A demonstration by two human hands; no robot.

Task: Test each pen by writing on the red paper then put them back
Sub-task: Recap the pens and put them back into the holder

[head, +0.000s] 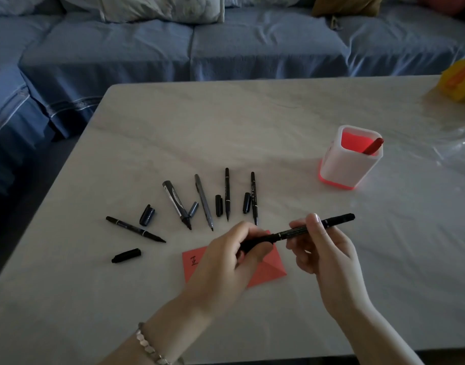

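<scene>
Both my hands hold one black pen (299, 230) level above the red paper (268, 270). My left hand (234, 254) grips its left end, where the cap is; my right hand (321, 243) pinches the barrel. The red paper lies on the table (173, 133), partly under my left hand, with a black written mark near its left edge. Several uncapped black and grey pens (203, 201) lie in a fan beyond the paper, loose caps (126, 255) beside them. A white pen holder (350, 159) with a red inside stands at the right, one red pen (372, 146) in it.
A blue sofa (199, 48) with cushions runs behind the table. A yellow object (460, 80) sits at the table's far right corner, with clear plastic film (460, 146) near it. The table's near edge is just below my forearms.
</scene>
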